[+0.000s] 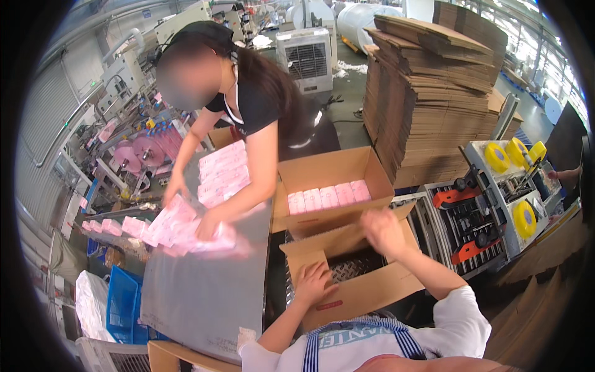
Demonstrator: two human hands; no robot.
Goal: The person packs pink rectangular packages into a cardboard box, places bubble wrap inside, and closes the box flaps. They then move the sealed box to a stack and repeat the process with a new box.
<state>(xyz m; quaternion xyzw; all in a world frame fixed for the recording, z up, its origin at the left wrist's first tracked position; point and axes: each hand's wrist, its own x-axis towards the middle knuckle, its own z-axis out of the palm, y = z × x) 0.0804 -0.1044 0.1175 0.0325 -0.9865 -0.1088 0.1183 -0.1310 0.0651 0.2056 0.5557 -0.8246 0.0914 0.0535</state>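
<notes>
An open cardboard box (356, 296) stands right in front of me, its flaps spread out, and dark patterned metal plate shows through it. My left hand (314, 284) lies with fingers spread on the box's left flap. Over the far right side of this box is my right hand (382, 233), slightly blurred, its fingers loosely bent and holding nothing I can see. Just beyond stands a second open box (331, 164) with a row of pink packs (328, 196) inside.
Left of the boxes, a co-worker's hands (211, 226) gather pink packs on a metal table (211, 297). Stacked flat cardboard (427, 105) rises at the far right. A taping machine with yellow rolls (525, 220) stands right of the boxes. Blue crates (124, 304) sit at left.
</notes>
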